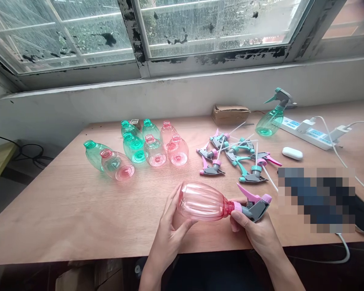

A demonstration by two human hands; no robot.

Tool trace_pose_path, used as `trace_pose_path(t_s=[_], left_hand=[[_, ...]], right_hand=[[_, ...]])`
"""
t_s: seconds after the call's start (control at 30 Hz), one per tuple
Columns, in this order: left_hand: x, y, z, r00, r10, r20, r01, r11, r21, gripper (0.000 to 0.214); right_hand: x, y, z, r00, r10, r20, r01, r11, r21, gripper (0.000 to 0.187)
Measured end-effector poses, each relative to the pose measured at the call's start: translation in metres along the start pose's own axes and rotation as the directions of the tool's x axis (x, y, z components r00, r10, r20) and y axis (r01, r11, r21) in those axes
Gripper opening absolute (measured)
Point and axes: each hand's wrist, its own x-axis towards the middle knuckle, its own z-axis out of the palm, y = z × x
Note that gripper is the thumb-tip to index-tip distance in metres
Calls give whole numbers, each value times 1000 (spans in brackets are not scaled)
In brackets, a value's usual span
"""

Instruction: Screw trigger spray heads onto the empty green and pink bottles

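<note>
A clear pink spray bottle (203, 201) lies sideways in the air between my hands, over the table's front edge. My left hand (172, 228) cups its base, thumb underneath and fingers behind. At the neck, my right hand (256, 230) grips the pink collar of the grey and pink trigger sprayer head (256, 206), which sits on the bottle's mouth. Whether the collar is fully tightened cannot be seen. Beyond my hands, several loose sprayer heads (233, 155) with white tubes lie in a heap. Left of them stand several open pink bottles (178, 150) and green bottles (133, 147).
A green spray bottle (269, 121) with its head on stands at the back right, beside a white power strip (306, 133) with cables. A cardboard box (230, 114) rests by the wall. A white case (292, 153) and a blurred dark object (318, 202) lie on the right.
</note>
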Motion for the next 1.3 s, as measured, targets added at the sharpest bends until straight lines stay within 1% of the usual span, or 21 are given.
trace_pose_path(t_s=[0.1,0.2,0.23,0.33,0.43,0.5,0.57,0.67,0.73,0.77,0.8,0.9,0.93,1.03,1.1,1.2,1.3], left_hand=[[-2,1,1,1000,19,-7,-19,1000,14,71],[-5,3,2,999,-14,29,16,999,-41,82],[-6,3,2,999,-25,41,27,998,-64,82],[-7,3,1,999,-24,40,27,997,-77,70],[-5,2,1,999,46,-12,-46,999,-7,56],[-5,1,1,997,63,-39,-63,998,-3,52],[-7,1,2,1000,13,-25,-14,999,-45,54],[-9,1,3,997,-82,7,83,985,-151,64],[-9,0,2,993,-119,-18,112,968,-225,73],[-8,1,2,992,-121,-32,111,968,-227,75],[-7,1,2,994,-107,-36,98,976,-196,74],[-5,4,2,1000,-8,-8,8,999,-41,58],[-4,5,2,1000,21,-8,-21,1000,-16,55],[-5,5,4,997,53,-55,-55,998,-27,51],[-6,3,4,997,31,-69,-33,999,-34,53],[-7,0,4,999,-32,-32,29,996,-90,64],[-8,-3,3,994,-83,-64,70,980,-186,64]], right_hand=[[0,-2,1,1000,8,2,-8,1000,-4,36],[-1,-2,1,1000,11,-1,-11,1000,-11,36],[-1,-2,1,1000,13,-3,-13,1000,-12,36],[0,-1,0,1000,12,-2,-12,1000,-17,34],[1,-1,-1,1000,-12,11,12,1000,-1,31],[2,-2,0,999,-26,19,26,1000,8,30],[2,-3,0,999,-30,25,30,1000,5,29],[0,-4,2,999,-22,29,22,1000,-20,30],[0,-4,3,1000,-17,18,18,999,-36,32],[0,-4,4,1000,-17,12,18,999,-40,33],[0,-4,4,1000,-19,8,20,999,-40,33],[1,-5,5,999,-31,8,31,999,-27,32],[1,-5,5,999,-35,8,36,999,-25,32],[1,-5,5,999,-39,12,40,998,-40,31],[1,-5,4,999,-34,5,35,998,-61,32],[0,-4,4,999,-31,-17,29,997,-69,35],[0,-3,3,999,-38,-23,36,997,-73,37]])
